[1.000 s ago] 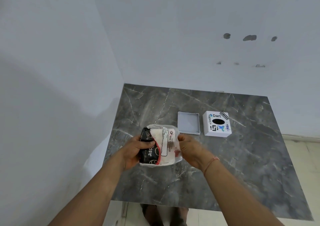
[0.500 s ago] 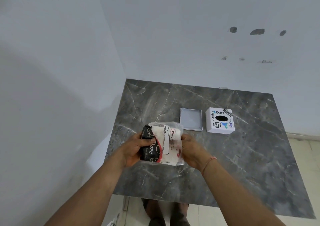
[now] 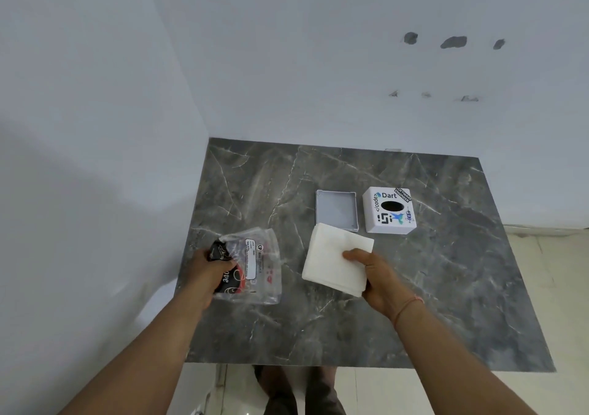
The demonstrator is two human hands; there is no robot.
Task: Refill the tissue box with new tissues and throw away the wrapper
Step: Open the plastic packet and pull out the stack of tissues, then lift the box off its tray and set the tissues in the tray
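Note:
My right hand (image 3: 379, 282) grips a stack of white tissues (image 3: 331, 257) by its near right corner, just above the table. My left hand (image 3: 207, 272) holds the emptied clear plastic wrapper (image 3: 258, 268) with black and red print at its left end. Beyond the tissues lies a shallow grey tray, the tissue box base (image 3: 337, 209), open side up. To its right stands the white tissue box cover (image 3: 390, 209) with stickers and a black oval slot on top.
The dark grey marble table (image 3: 350, 319) sits in a corner, with white walls at the left and back. Its near edge runs across the bottom, with tiled floor and my legs below. Floor shows past the right edge.
The tissue stack has come out of the wrapper. My right hand moved right with the tissues while my left hand kept the wrapper, which now hangs flat and empty.

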